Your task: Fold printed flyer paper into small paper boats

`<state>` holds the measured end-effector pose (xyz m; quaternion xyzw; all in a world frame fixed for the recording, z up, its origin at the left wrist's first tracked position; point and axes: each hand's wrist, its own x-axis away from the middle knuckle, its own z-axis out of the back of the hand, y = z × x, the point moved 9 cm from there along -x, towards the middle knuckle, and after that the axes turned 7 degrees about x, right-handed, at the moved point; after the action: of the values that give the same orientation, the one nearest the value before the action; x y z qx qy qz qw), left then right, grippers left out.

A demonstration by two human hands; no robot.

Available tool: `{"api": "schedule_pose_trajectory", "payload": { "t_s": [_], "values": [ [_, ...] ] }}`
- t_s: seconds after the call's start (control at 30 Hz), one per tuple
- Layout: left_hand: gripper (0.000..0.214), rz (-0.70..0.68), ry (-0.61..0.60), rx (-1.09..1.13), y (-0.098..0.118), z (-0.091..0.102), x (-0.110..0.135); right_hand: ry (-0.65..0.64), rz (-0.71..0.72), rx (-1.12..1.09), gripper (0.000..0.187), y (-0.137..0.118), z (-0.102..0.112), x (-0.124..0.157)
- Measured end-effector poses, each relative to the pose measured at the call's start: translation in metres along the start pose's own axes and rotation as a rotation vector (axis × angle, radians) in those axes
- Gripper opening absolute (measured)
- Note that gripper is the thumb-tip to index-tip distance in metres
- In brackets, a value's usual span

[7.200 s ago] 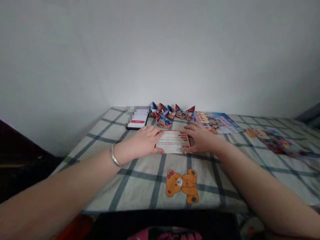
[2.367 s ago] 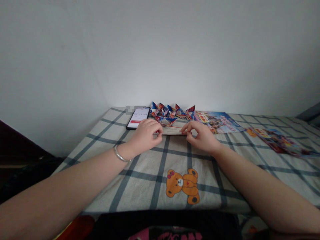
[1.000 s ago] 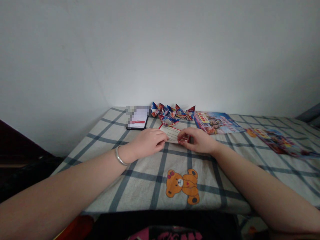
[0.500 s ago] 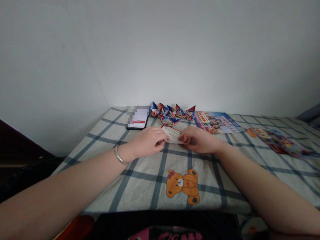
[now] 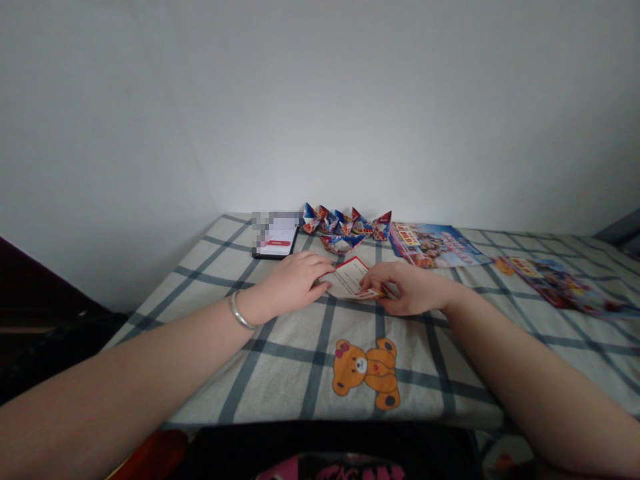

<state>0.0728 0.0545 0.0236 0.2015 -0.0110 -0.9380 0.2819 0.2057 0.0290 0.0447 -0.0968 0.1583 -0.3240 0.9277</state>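
Observation:
A small folded paper [image 5: 350,277], pale with printed lines and a red edge, lies on the cloth between my two hands. My left hand [image 5: 299,283], a silver bangle on its wrist, holds the paper at its left side, with the fingertips over the edge and the thumb lower down. At the lower right corner, my right hand [image 5: 400,287] pinches a turned-up flap of the same paper. Its fingers hide part of that corner. Just behind stand several folded paper shapes [image 5: 343,243] in blue, red and white print.
A phone [image 5: 276,241] with a lit screen lies behind my left hand. To the right are two colourful printed sheets, one nearer the wall [image 5: 435,245] and another farther right [image 5: 563,283]. The checked tablecloth [image 5: 280,387] carries a printed bear [image 5: 367,372]. A white wall rises behind.
The paper has turned, and its red-edged corner now points up between my hands. My right hand has shifted slightly right and nearer me, lifting a flap. The front folded shape has moved slightly right.

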Motion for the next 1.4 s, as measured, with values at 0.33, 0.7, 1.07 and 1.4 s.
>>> {"api": "schedule_pose_trajectory", "payload": {
  "t_s": [0.33, 0.7, 1.07, 1.4],
  "values": [
    [0.021, 0.097, -0.007, -0.042, 0.001, -0.002, 0.004, -0.114, -0.095, -0.115, 0.007, 0.012, -0.007, 0.002],
    [0.023, 0.061, -0.040, 0.011, 0.002, -0.003, 0.004, -0.168, -0.109, -0.250, 0.005, 0.009, -0.014, 0.002],
    [0.016, 0.105, -0.032, 0.190, 0.003, -0.004, 0.003, -0.164, -0.252, -0.223, 0.016, 0.028, -0.025, 0.001],
    [0.012, 0.277, 0.029, 0.395, -0.014, -0.012, 0.005, 0.078, -0.072, 0.037, 0.001, 0.014, -0.011, -0.012]
  ]
}}
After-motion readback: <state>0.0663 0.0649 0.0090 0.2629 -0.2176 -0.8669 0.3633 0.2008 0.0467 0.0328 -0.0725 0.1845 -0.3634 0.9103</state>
